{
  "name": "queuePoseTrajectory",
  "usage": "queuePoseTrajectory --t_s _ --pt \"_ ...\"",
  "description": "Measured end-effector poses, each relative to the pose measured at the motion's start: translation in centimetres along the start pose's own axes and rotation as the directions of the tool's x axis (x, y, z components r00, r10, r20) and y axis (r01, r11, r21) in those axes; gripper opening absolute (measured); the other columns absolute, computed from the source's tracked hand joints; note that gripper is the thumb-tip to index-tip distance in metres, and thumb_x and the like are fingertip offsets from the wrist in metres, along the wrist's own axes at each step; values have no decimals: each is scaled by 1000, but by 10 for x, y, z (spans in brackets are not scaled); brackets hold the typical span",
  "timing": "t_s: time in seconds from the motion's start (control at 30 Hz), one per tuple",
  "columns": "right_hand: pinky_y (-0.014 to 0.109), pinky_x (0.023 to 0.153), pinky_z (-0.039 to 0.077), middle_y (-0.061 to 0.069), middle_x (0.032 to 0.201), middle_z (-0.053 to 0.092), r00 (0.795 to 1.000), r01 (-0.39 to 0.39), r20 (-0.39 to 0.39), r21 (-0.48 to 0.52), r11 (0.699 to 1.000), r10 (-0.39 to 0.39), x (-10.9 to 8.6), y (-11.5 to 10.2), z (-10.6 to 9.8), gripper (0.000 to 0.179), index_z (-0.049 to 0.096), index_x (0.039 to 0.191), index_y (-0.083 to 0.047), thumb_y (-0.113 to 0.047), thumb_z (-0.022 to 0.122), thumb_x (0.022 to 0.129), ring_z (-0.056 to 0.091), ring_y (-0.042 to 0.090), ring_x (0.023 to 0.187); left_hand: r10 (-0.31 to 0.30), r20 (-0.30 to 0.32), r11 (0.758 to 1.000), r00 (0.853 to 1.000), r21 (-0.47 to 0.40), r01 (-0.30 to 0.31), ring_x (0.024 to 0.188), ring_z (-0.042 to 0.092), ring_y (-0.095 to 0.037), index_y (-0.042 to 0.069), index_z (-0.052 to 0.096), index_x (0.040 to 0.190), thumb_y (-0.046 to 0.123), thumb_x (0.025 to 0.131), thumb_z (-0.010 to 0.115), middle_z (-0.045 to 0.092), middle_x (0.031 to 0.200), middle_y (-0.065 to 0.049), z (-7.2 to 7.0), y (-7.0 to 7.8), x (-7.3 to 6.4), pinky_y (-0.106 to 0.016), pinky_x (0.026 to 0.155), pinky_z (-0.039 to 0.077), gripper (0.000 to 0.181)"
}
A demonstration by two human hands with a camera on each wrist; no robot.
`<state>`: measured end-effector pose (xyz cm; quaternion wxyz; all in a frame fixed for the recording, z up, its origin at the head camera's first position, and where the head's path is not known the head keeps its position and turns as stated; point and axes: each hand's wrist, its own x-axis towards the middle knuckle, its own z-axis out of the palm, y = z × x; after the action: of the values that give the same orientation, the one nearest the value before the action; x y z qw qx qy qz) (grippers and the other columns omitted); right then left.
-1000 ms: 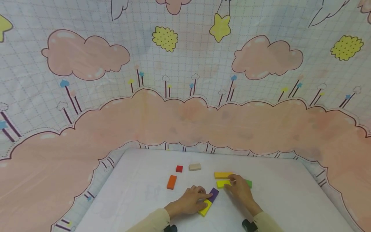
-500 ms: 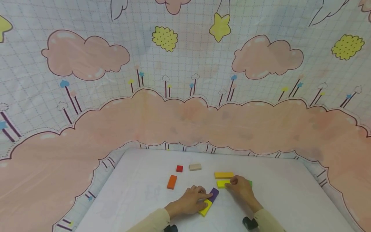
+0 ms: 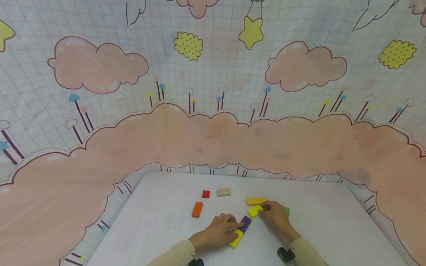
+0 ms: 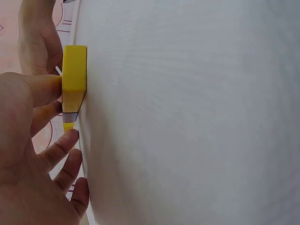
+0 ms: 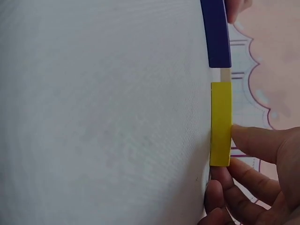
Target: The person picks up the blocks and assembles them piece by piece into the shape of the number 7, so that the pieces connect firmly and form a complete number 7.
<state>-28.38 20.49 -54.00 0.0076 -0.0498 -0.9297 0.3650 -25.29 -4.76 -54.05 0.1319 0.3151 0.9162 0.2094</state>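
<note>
My left hand [image 3: 217,229] lies over two blocks set end to end in a slanted line. Its thumb [image 4: 44,89] presses on the yellow block [image 4: 75,70], and its index finger reaches the purple block [image 3: 245,224]. The other fingers of that hand are spread and relaxed. With thumb and index finger, my right hand [image 3: 276,217] holds one end of another yellow block [image 5: 221,124], which lies tilted on the white tabletop. In the right wrist view a narrow gap separates this block from the purple block [image 5: 216,37].
A longer yellow-orange block [image 3: 256,201] lies just behind the right hand's block. A green block [image 3: 286,211] is partly hidden behind the right hand. Farther left are a beige block [image 3: 224,192], a small red block [image 3: 206,194] and an orange block [image 3: 197,209].
The yellow block at my right hand has turned from level to slanted, its left end swinging toward the purple block. My left hand and its two blocks have stayed in place.
</note>
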Motion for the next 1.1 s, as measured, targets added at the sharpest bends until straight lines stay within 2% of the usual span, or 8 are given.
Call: queuePoseTrajectory --t_s 0.27,0.47,0.87,1.1 --pt "41 84 53 8 101 69 1000 17 13 -44 999 -17 0 -2 3 39 69 110 -4 -27 80 81 60 22 92 7 2 1000 1000 3 -7 113 46 -10 42 51 140 43 97 56 54 128 11 0 0 -1 -34 97 41 43" --pt "43 84 53 9 102 70 999 32 15 -49 998 -32 -1 -3 5 37 68 110 -4 -24 79 81 61 23 93 14 -2 1000 1000 5 -14 113 46 -10 41 51 140 43 98 56 54 127 11 0 0 -1 -34 96 41 43" --pt "36 78 53 7 102 69 997 67 26 -29 997 -66 -4 -7 6 33 71 112 -5 -18 78 82 59 19 88 -1 0 1000 1000 3 1 112 45 -10 43 51 140 42 97 58 54 127 11 1 0 0 -35 97 41 43" --pt "35 78 52 5 102 69 998 46 31 -25 999 -45 -5 -9 9 30 72 111 -9 -17 77 83 57 19 89 -4 -2 1000 1000 11 4 113 46 -11 43 51 140 43 97 58 54 126 11 1 0 0 -33 95 42 43"
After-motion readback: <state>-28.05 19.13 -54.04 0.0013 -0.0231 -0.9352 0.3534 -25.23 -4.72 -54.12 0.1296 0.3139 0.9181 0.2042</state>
